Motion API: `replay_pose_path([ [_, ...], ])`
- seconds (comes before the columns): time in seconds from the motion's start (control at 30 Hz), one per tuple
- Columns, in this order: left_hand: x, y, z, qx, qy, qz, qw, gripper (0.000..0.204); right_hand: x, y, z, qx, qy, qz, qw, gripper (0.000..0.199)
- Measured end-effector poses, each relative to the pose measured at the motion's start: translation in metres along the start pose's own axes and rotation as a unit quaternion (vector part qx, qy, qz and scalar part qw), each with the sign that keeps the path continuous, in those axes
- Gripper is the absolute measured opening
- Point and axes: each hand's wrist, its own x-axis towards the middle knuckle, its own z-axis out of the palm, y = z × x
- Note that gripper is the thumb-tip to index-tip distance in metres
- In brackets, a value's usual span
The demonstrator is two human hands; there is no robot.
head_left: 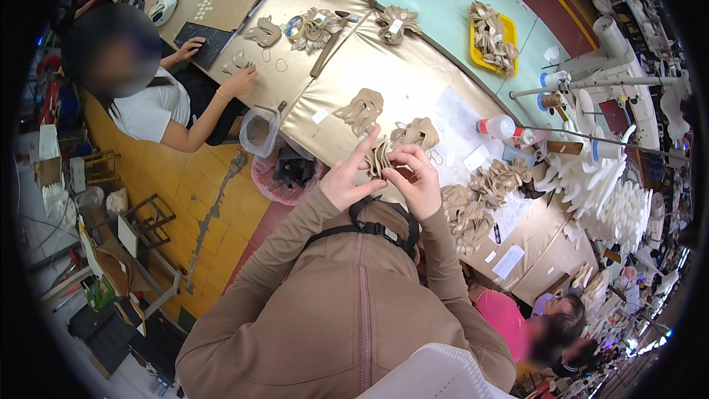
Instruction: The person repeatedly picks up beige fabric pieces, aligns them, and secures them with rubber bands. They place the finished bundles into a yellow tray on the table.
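Observation:
Between my two hands, close in front of my body, is a small stack of beige cut pieces [379, 158]. My left hand [350, 176] grips its left side, thumb below and index finger stretched up along it. My right hand [415, 179] pinches the right side with bent fingers; a ring shows on one finger. Just beyond, on the gold-covered table [325, 127], lie a loose pile of beige pieces [362, 109] and a second bundle [415, 133], partly behind my right hand. A small white label [319, 115] rests left of the pile.
More beige bundles [473, 210] lie to my right, beside white paper [459, 122]. A yellow tray [493, 44] of pieces and a sewing machine [620, 66] stand at far right. Left, a co-worker [159, 103] handles pieces near a pink-lined bin [269, 181] and a clear bag [258, 131].

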Motion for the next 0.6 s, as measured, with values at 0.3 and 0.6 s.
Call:
replay_pose_path([
  [0.3,0.001,0.004,0.005,0.030,0.013,0.002,0.999,0.100,-0.002,0.001,0.008,-0.051,0.064,-0.008,0.997,0.018],
  [0.6,-0.002,0.001,0.004,0.035,0.019,-0.018,0.999,0.092,-0.007,0.005,0.012,-0.007,0.084,0.018,0.996,0.018],
])
